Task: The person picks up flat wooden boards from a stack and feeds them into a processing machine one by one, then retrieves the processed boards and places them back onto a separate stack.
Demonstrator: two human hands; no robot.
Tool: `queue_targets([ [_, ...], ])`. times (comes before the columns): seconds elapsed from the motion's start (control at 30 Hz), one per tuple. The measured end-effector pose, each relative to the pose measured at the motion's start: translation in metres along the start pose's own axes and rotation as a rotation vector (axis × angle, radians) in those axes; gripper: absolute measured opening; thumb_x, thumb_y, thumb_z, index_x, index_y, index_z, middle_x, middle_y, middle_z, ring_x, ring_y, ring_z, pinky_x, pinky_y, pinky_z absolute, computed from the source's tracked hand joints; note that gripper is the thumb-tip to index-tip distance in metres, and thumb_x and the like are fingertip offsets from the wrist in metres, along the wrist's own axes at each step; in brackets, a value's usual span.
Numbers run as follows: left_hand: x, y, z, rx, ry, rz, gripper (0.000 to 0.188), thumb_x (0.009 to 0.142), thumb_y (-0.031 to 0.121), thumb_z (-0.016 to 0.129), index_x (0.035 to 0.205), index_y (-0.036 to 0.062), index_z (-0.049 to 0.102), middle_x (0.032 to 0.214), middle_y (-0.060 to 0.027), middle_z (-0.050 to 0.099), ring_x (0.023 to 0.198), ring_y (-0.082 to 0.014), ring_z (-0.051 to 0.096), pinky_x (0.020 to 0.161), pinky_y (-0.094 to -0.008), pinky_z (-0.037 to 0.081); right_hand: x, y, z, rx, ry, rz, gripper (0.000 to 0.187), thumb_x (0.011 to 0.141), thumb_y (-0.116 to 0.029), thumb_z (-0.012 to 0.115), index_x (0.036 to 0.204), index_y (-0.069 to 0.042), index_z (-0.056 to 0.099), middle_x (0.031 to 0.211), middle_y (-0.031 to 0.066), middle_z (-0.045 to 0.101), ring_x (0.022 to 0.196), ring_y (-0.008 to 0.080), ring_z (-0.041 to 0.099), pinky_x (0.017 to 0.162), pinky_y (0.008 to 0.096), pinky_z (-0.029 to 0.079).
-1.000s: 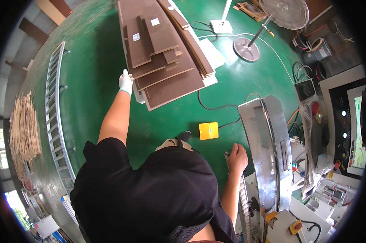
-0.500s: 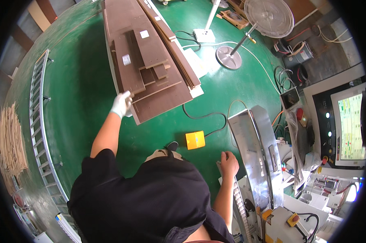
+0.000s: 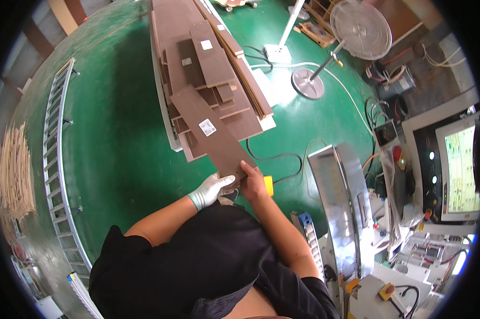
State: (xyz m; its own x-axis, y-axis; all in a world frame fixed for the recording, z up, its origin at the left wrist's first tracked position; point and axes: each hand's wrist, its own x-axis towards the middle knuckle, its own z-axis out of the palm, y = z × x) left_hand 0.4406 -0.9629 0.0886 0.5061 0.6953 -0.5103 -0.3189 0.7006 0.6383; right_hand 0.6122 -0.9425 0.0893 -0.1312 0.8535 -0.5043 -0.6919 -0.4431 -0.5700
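Observation:
A long brown board (image 3: 219,139) with a white printed label slants away from my body, its near end held in both hands. My left hand (image 3: 212,190), in a white glove, is closed on the near left corner, thumb on top. Bare and closed on the near right corner is my right hand (image 3: 253,182), its thumb also on the upper face. The board's far part lies over a stack of brown panels (image 3: 245,121) of several sizes. A shorter labelled panel (image 3: 211,56) rests on top of that stack.
A yellow box (image 3: 268,186) on the green floor is partly behind my right hand. To the right stand a metal machine bed (image 3: 340,204) and a screen (image 3: 459,165). A pedestal fan (image 3: 309,84) is at the far right, a ladder (image 3: 56,154) at the left.
My left hand has drawn the board off the stack toward my body. My right hand has come from beside the machine to grip the board's near end. The view has shifted slightly.

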Motion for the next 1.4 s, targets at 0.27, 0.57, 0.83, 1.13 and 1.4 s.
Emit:
queue_targets([
  [0.27, 0.036, 0.023, -0.018, -0.435, 0.208, 0.007, 0.059, 0.097, 0.041, 0.064, 0.143, 0.0080, 0.045, 0.139, -0.0085, 0.053, 0.132, -0.0264, 0.046, 0.115, -0.0433, 0.035, -0.174, -0.060, -0.120, -0.121, 0.296, -0.131, 0.040, 0.086, -0.018, 0.072, 0.122, -0.002, 0.067, 0.110, 0.0080, 0.073, 0.097, 0.0197, 0.069, 0.086, 0.0354, 0.054],
  [0.57, 0.122, -0.012, 0.189, 0.251, -0.487, -0.303, 0.048, 0.102, 0.035, 0.061, 0.140, 0.0061, 0.052, 0.133, -0.0054, 0.061, 0.121, -0.0200, 0.059, 0.101, -0.0374, 0.047, -0.373, 0.061, -0.172, 0.757, 0.887, -0.594, 0.051, 0.073, -0.017, 0.063, 0.123, -0.003, 0.063, 0.117, 0.0117, 0.069, 0.110, 0.0315, 0.066, 0.098, 0.0491, 0.053],
  [0.83, 0.084, -0.196, 0.381, 1.246, -0.947, -0.081, 0.041, 0.099, 0.034, 0.062, 0.113, -0.0044, 0.066, 0.105, -0.0140, 0.070, 0.096, -0.0229, 0.063, 0.088, -0.0366, 0.049, -0.402, 0.175, -0.142, 1.293, 1.204, -1.029, 0.048, 0.077, -0.021, 0.057, 0.121, -0.002, 0.061, 0.122, 0.0140, 0.065, 0.114, 0.0349, 0.061, 0.100, 0.0523, 0.049],
  [1.13, 0.062, -0.278, 0.433, 0.769, -0.784, -1.019, 0.041, 0.104, 0.041, 0.054, 0.123, 0.0056, 0.060, 0.121, -0.0094, 0.063, 0.102, -0.0220, 0.064, 0.084, -0.0395, 0.059, -0.434, 0.104, -0.172, 1.561, 1.213, -0.967, 0.050, 0.083, -0.024, 0.051, 0.126, 0.000, 0.054, 0.126, 0.0187, 0.059, 0.116, 0.0385, 0.058, 0.102, 0.0547, 0.048],
  [1.4, 0.039, -0.360, 0.461, 1.051, -0.852, -0.627, 0.040, 0.104, 0.039, 0.054, 0.102, 0.0018, 0.067, 0.101, -0.0067, 0.069, 0.090, -0.0190, 0.065, 0.082, -0.0382, 0.058, -0.490, 0.131, -0.224, 1.478, 1.308, -1.040, 0.053, 0.084, -0.023, 0.048, 0.133, -0.003, 0.053, 0.132, 0.0165, 0.059, 0.121, 0.0364, 0.058, 0.102, 0.0518, 0.049],
])
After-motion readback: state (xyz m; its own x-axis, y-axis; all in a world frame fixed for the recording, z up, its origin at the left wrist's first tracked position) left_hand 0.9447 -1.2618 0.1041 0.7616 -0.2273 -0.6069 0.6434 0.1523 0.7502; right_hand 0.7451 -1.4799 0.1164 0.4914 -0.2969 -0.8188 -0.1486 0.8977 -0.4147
